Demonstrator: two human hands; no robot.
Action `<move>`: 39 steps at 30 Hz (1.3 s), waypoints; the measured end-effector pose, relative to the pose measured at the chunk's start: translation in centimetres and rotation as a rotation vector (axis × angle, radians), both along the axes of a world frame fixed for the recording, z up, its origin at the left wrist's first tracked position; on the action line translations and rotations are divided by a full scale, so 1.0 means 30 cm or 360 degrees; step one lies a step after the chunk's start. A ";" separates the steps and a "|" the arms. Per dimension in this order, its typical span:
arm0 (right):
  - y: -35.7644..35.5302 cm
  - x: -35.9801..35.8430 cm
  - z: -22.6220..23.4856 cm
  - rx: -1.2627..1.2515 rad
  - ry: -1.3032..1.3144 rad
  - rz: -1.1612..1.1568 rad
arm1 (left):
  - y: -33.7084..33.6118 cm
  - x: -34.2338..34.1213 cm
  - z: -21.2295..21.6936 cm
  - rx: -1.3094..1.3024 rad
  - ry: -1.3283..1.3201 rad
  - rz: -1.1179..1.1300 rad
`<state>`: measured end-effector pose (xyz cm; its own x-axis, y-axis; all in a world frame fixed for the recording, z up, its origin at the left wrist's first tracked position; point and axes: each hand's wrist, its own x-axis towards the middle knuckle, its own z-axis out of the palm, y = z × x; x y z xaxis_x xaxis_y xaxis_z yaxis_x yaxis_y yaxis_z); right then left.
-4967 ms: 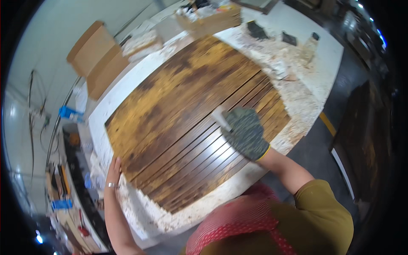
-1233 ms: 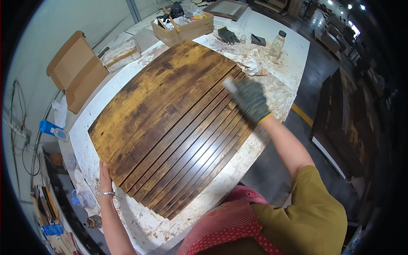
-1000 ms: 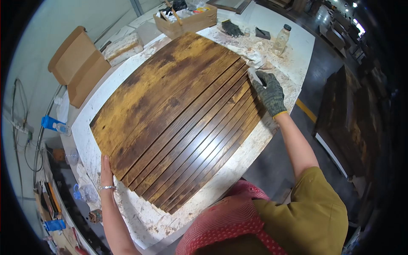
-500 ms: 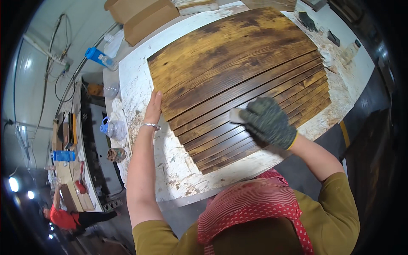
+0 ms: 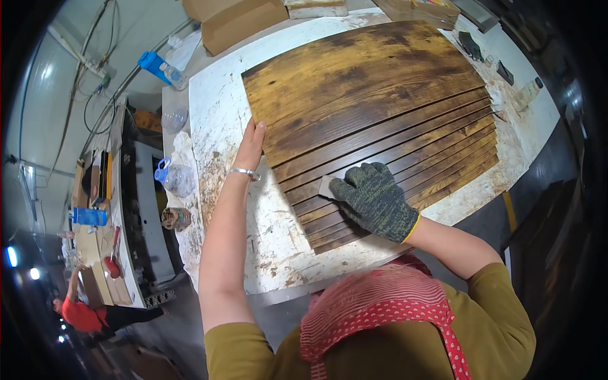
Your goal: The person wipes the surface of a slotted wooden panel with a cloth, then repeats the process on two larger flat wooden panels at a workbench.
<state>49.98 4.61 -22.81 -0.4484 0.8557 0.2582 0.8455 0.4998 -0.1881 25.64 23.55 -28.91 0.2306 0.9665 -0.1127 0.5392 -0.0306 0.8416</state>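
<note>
Wooden boards [image 5: 373,126]: stacked in stepped overlap on a stained white table [image 5: 218,95].
Left hand [image 5: 252,143]: bare, fingers straight and together against the boards' left edge; I cannot tell where the thumb sits.
Right hand [image 5: 375,199]: gloved, pinching a pale block [image 5: 325,187] on the stepped strips, hiding part of them.
Beside left forearm: clear jug [image 5: 178,180], brown-stained container [image 5: 176,218].
Far edge: cardboard box [image 5: 244,28].
Far right: dark glove [image 5: 470,45], capped jar [image 5: 527,95].

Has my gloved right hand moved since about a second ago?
Yes: judged against the wooden boards, your gloved right hand has moved left, from their right edge to nearer their left edge.
</note>
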 end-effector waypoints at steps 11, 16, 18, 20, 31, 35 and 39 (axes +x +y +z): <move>-0.031 -0.230 -0.161 0.0067 0.0231 0.0114 | 0.004 0.016 0.018 -0.0008 0.0014 -0.0003; -0.066 0.025 -0.004 -0.0077 -0.0181 -0.0548 | 0.025 0.008 -0.013 0.0024 0.0000 -0.0037; -0.070 0.032 0.030 0.0204 -0.0127 -0.0598 | 0.028 0.004 -0.025 0.0057 -0.0017 -0.0027; -0.072 -0.024 0.012 0.0373 0.0278 -0.0403 | 0.035 0.001 -0.042 0.0057 -0.0040 -0.0034; -0.114 0.280 -0.019 0.0033 0.0003 -0.1332 | 0.111 -0.034 -0.163 0.0074 -0.0087 -0.0119; -0.119 0.195 -0.008 0.0082 -0.0128 -0.0968 | 0.096 -0.037 -0.149 0.0046 -0.0099 -0.0085; -0.126 0.150 -0.103 0.0141 -0.0079 -0.0792 | 0.089 -0.043 -0.130 0.0039 -0.0062 -0.0094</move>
